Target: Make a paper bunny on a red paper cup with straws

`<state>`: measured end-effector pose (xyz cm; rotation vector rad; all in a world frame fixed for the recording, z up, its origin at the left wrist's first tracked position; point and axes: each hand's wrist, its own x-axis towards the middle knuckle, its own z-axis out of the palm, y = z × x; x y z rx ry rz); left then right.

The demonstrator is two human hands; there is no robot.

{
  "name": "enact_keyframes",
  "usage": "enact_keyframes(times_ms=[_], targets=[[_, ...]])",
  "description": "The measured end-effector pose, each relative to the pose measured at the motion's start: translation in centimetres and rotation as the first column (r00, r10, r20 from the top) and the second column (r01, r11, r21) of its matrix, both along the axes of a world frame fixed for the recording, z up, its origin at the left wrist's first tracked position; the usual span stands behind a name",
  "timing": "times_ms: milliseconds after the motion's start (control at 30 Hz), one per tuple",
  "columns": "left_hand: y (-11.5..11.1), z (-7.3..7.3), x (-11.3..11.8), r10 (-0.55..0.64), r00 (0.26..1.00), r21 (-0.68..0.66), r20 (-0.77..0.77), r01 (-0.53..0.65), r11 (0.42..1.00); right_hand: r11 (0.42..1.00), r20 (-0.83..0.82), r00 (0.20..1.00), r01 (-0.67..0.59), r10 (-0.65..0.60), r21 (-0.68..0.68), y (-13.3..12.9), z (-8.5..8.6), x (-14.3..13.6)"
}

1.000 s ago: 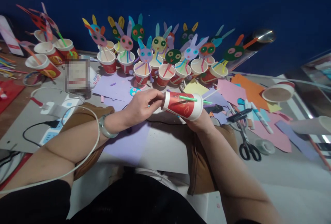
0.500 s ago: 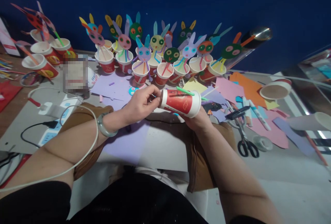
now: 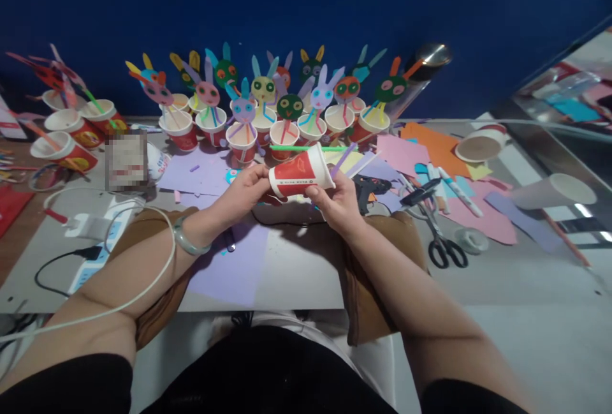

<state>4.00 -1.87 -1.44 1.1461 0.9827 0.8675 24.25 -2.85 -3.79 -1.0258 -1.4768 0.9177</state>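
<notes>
Both hands on the red cup [image 3: 300, 173], which is tipped on its side above the table [image 3: 306, 273], wide rim to the right, narrow end to the left; all places below are taken from this cup. Left hand [image 3: 246, 192] closed at its narrow end; right hand [image 3: 342, 203] gripping the rim end, thumb along the near side; a green stick [image 3: 287, 147] shows along its far side, a purple stick [image 3: 343, 160] by its rim; cannot tell whether either is fixed to it.

Beyond the cup: a group of standing cups [image 3: 241, 141] bearing paper rabbit heads [image 3: 243, 109] with upright ears; blue wall [image 3: 306, 6] behind them. Right of the cup: black glue gun [image 3: 366, 192], near; farther right, pink paper [image 3: 404, 157] and orange paper [image 3: 427, 146]; to the right and nearer the wearer, scissors [image 3: 447, 253] with a tape roll [image 3: 471, 240] just beside their handles. Left and nearer the wearer: a purple sheet [image 3: 234, 277] flat on the table; well left, a power strip [image 3: 93, 261].
</notes>
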Motion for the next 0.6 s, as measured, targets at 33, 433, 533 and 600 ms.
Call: enact_keyframes(times_ms=[33,433,533,600], targets=[[-0.02,-0.09,0.01,-0.016,1.000,0.011,-0.023,0.016,1.000,1.000,0.015,1.000,0.011,-0.011,0.023,-0.07,0.24,-0.07],[0.01,-0.67,-0.30,-0.103,0.993,0.126,-0.064,0.110,0.986,0.990,0.020,0.996,-0.091,0.089,0.112,0.77,1.08,0.77],[0.11,-0.88,-0.29,-0.056,0.997,0.132,-0.055,0.063,0.989,0.986,0.031,0.993,-0.113,0.111,0.120,0.85,1.08,0.85],[0.18,-0.92,-0.20,-0.038,0.998,0.095,-0.055,0.043,0.995,0.986,0.042,0.994,-0.106,0.101,0.130,0.92,0.96,0.84]])
